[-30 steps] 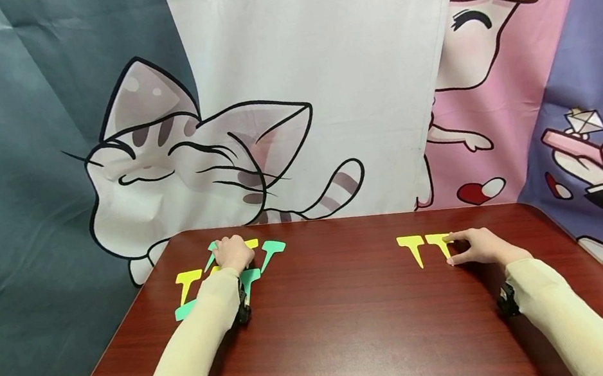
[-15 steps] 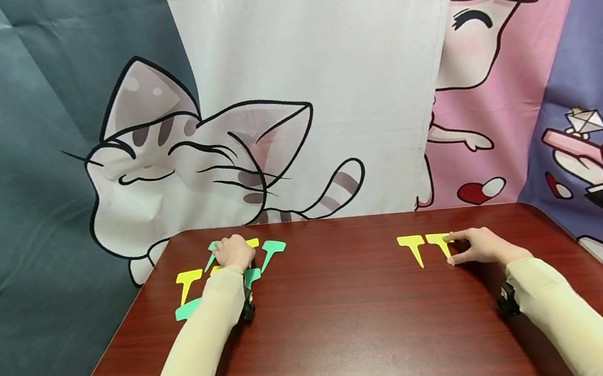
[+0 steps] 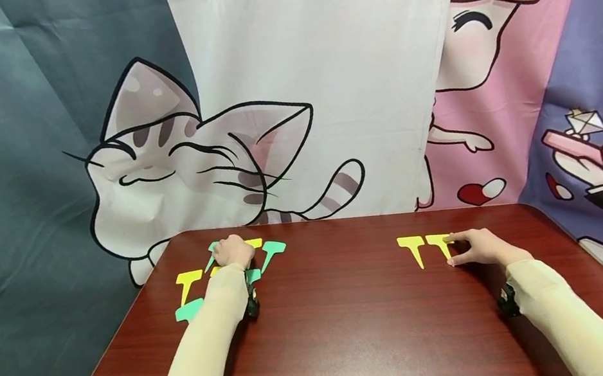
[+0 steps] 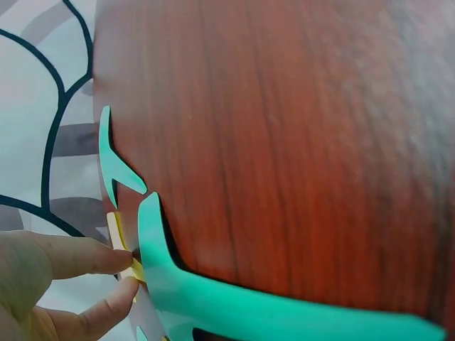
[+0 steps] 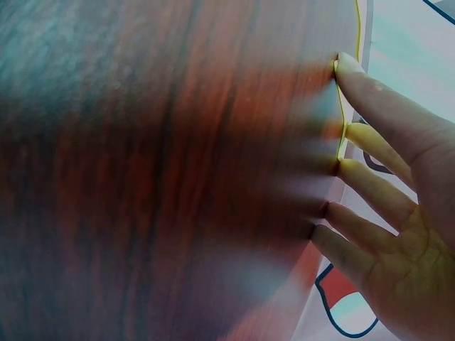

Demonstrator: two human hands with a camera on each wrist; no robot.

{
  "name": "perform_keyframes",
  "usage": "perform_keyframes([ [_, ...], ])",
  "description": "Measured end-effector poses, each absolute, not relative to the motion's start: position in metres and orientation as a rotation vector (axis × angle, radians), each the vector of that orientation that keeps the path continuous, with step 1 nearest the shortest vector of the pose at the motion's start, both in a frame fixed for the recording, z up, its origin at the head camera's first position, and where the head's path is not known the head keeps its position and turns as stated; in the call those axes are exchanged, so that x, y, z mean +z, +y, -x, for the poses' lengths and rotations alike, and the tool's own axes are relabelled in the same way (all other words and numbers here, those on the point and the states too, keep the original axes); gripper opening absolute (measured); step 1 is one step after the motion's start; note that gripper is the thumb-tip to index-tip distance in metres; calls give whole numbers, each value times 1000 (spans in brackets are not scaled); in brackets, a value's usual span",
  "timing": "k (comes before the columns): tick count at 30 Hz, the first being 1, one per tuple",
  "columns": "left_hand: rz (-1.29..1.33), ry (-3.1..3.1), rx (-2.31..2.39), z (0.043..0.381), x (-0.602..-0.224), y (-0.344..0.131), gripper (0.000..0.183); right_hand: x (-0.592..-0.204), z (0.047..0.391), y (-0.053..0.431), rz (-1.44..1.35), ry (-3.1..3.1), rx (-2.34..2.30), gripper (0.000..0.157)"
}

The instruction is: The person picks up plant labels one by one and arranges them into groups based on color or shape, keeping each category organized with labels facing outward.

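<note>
At the far left of the table, my left hand point(image 3: 233, 251) reaches into a group of T-shaped plant labels. Between its thumb and finger it pinches a yellow plant label point(image 4: 135, 270), mostly hidden by the hand. A green label point(image 4: 167, 277) lies right beside those fingertips, and another green label point(image 3: 273, 248) lies to their right. On the far right, my right hand point(image 3: 482, 245) rests with fairly straight fingers on a flat yellow label point(image 3: 436, 239), thumb near its pointed stem and fingers at its head. A second yellow label point(image 3: 412, 243) lies just left of it.
Other labels surround the left forearm: a yellow one point(image 3: 189, 277) and a green one point(image 3: 188, 310) partly under the sleeve. The brown wooden table point(image 3: 346, 331) ends at a hanging cloth point(image 3: 320, 81) printed with cartoon figures.
My left forearm and wrist have shifted slightly right, covering more of the green label beneath. The yellow label's head by the left hand has slid slightly right. My right hand stays put.
</note>
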State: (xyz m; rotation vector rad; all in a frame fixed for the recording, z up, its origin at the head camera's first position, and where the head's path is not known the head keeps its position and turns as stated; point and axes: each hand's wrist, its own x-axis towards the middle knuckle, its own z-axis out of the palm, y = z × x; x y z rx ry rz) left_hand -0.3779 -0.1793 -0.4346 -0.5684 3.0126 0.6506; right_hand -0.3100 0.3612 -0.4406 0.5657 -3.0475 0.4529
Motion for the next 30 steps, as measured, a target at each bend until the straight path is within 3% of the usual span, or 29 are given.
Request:
perform_keyframes([
  [21,552,2996,740,377,-432,-184,63,-440,310,360,-556,-3064,453,66],
  [30,501,3011,771,375,-435,-184,61,-442,309,361,-531,-3089,468,68],
])
